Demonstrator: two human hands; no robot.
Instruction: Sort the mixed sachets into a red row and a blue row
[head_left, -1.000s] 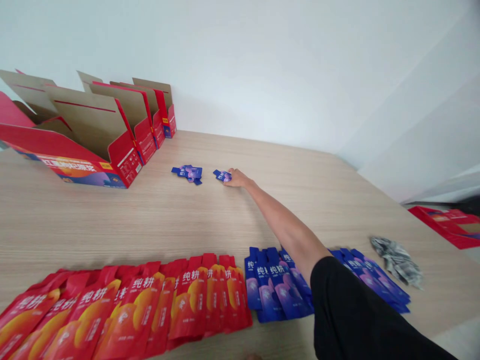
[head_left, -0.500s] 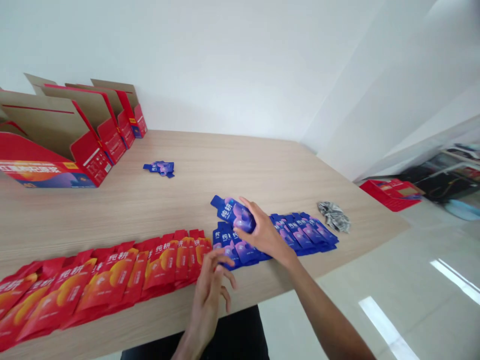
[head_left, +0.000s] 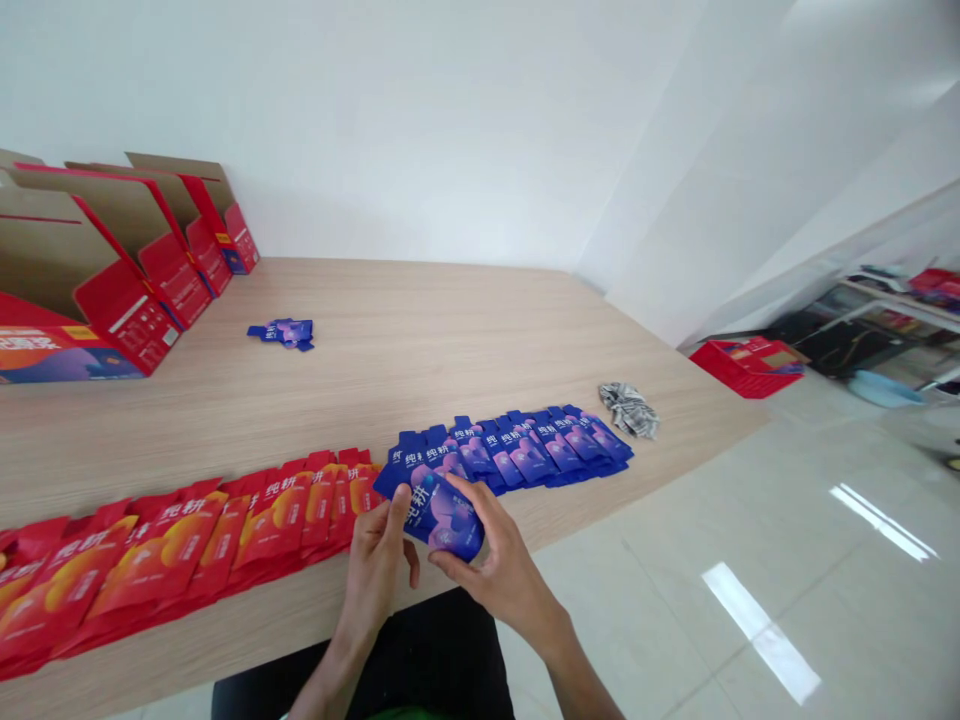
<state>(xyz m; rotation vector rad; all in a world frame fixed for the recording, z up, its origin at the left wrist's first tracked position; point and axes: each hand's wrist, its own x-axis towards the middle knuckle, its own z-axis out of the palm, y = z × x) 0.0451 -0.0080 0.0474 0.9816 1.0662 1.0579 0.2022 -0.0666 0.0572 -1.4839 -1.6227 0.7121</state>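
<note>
A blue pouch [head_left: 442, 515] with purple fruit on it is held tilted above the table's front edge. My right hand [head_left: 499, 560] grips its wide lower end between thumb and fingers. At its narrow upper end, the thumb of my left hand [head_left: 379, 560] presses on the front, with some fingers hidden behind. Just beyond my hands lies an overlapping row of blue pouches [head_left: 517, 445]. To the left, a row of red pouches [head_left: 180, 545] with orange fruit runs along the front of the table.
Open red cardboard boxes [head_left: 127, 320] stand at the back left of the wooden table [head_left: 420, 350]. A small blue piece [head_left: 285, 333] lies near them. At the right lies a crumpled grey cloth [head_left: 628, 410]. Beyond the table is a red basket [head_left: 746, 368].
My right hand has brought the blue pouch down and nearer to me. My left hand has come up to it and taken hold of its narrow end. The view has shifted to the right.
</note>
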